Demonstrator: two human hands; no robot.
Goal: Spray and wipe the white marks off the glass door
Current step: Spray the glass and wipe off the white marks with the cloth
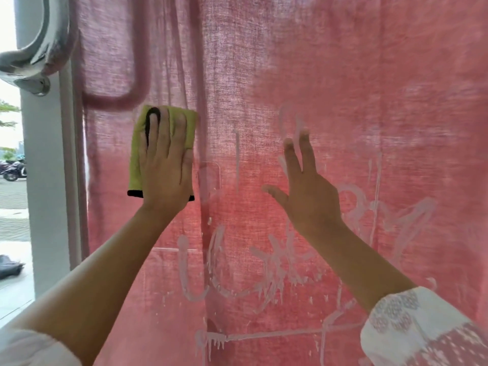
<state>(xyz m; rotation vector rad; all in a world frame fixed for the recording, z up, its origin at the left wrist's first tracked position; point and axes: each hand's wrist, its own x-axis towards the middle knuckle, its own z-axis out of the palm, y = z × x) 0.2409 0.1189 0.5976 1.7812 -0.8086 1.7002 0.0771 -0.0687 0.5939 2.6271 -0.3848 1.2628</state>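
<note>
**A:** What was around the hands, and did anything stand in the way?

**B:** A pink curtain (171,48) hung just behind the glass door (369,101) and filled nearly the whole pane, so nothing beyond it showed through. At the upper left a curved chrome handle (34,48) stuck out by the white frame (45,207), above and left of the cloth. A blurred dark loop showed on the pink beside it.

**A:** And the hands?

**B:** The left hand (166,165) lay flat with its fingers straight, pressing a yellow-green cloth (136,154) with black edging against the glass. The right hand (303,186) was released, fingers spread and holding nothing, raised in front of the pane to the right of the cloth. I could not tell whether it touched the glass. It covered part of the writing, and a white patterned sleeve (412,326) hid the lower right corner.

**A:** Where were the marks?

**B:** The white marks (264,270) ran across the lower and right parts of the pane as smeared loops and lines with drips trailing down. Most lay below and to the right of the cloth. The glass above the right hand looked hazy.

**A:** What about the surroundings?

**B:** Past the frame at the left edge it was bright outdoors, with paved ground, parked motorbikes (13,170) and some green trees. A dark bundle (9,265) lay on the pale floor near the frame.
</note>
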